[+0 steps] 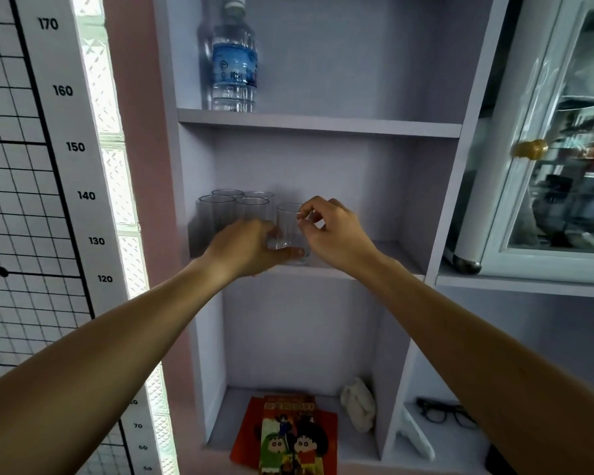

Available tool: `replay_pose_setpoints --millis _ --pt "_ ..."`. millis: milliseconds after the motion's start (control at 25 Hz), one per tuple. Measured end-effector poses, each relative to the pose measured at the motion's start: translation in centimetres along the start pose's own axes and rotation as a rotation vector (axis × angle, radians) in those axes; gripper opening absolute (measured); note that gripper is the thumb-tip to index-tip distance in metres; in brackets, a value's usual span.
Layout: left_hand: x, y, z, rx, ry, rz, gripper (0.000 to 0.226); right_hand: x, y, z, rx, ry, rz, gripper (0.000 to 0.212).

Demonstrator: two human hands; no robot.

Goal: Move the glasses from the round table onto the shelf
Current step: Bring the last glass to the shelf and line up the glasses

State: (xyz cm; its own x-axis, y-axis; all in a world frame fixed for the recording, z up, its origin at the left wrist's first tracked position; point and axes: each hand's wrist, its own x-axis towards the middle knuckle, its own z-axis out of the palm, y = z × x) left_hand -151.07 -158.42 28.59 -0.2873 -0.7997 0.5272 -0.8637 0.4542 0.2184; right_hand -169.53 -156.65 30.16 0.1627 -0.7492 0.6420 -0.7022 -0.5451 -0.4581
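Note:
A clear glass (288, 228) stands upright near the front edge of the middle shelf (384, 260). My left hand (246, 246) wraps around its base from the left. My right hand (333, 231) pinches its rim from the right with fingertips. Several more clear glasses (234, 209) stand grouped on the same shelf, just to the left and behind. The round table is out of view.
A water bottle (234, 66) stands on the upper shelf. Comic books (288, 437) and a white crumpled object (359, 404) lie on the lower shelf. Black spectacles (444, 413) rest lower right. A glass-door cabinet (556, 159) is at right, a height chart (72, 149) at left.

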Motion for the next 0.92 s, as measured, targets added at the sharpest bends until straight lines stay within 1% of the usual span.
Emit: replay_pose_setpoints --millis 120,200,240,360,440,520,600,640,840,920 --pt "0.4 -0.4 0.2 0.079 0.063 0.008 0.068 0.5 0.4 0.6 0.007 0.005 0.003 0.016" --pt "0.6 -0.7 0.2 0.122 0.076 0.002 0.075 0.8 0.6 0.9 0.031 -0.002 0.039 0.023" --pt "0.6 -0.9 0.2 0.127 0.079 0.002 0.075 0.9 0.6 1.1 0.043 -0.002 0.061 0.029" --pt "0.6 -1.2 0.3 0.1 0.088 0.002 0.066 1.2 0.5 1.7 0.047 0.009 0.054 0.044" --pt "0.7 -1.2 0.6 0.062 0.093 0.013 0.057 1.3 0.4 2.2 0.059 0.008 0.043 0.05" --pt "0.6 -1.2 0.9 0.037 0.113 0.027 0.046 1.4 0.4 2.6 0.076 0.011 0.042 0.05" --pt "0.3 -1.3 1.3 0.019 0.148 0.031 0.03 1.3 0.4 2.9 0.107 0.02 0.034 0.046" --pt "0.1 -1.3 1.5 0.014 0.169 0.032 0.026 1.3 0.4 3.0 0.124 0.022 0.023 0.044" --pt "-0.2 -1.2 2.0 0.073 0.179 0.016 0.033 1.1 0.6 3.3 0.123 0.018 -0.027 0.04" --pt "-0.4 -0.9 2.1 0.097 0.206 0.013 0.034 1.2 0.8 3.4 0.108 0.016 -0.029 0.039"
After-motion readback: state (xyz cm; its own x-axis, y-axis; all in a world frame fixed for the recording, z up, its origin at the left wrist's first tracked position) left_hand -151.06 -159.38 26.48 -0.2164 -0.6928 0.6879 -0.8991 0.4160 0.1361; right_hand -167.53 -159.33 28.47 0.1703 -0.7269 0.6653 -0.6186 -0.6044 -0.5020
